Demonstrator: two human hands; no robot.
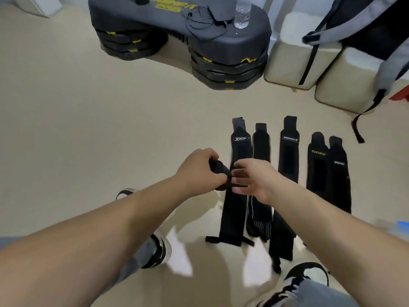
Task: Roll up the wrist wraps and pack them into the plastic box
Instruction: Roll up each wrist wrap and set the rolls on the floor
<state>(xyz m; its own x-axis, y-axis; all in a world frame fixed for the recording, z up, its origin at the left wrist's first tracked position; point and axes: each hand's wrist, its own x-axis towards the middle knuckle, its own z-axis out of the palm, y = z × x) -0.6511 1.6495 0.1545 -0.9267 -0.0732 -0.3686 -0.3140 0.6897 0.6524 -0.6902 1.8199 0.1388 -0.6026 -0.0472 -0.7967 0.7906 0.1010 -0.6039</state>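
Left hand (pixel 199 169): fingers curled and clamped round a rolled wrist wrap (pixel 218 171), a tight black fabric cylinder held above the floor near mid-frame. Right hand (pixel 252 178): fingers slightly apart and lightly bent, tips at the roll's free end, where a thin black strip is seen among them. Whether it is pinched cannot be told, as the hand is blurred.

Five flat wraps are laid side by side on the floor (pixel 88 129) at 3 o'clock from the hands, long axes running 12 to 6:
- XTEP wrap (pixel 234 218), matte black, printed logo, a thin loop across its near end, partly covered by the right hand.
- Striped wrap (pixel 261 147), ribbed knit with pale lines.
- Third wrap (pixel 287 151), small white label.
- XUEYING wrap (pixel 317 165), yellow lettering.
- Fifth wrap (pixel 338 173), overlapped against the fourth.

The floor is smooth, beige and faintly glossy. At 12 o'clock a black step platform (pixel 177 18) with yellow marks is raised on stacked risers, and a clear water bottle (pixel 242 14) stands on it. At 1 to 2 o'clock pale rectangular blocks (pixel 294 63) are seen under a grey backpack (pixel 376 29).
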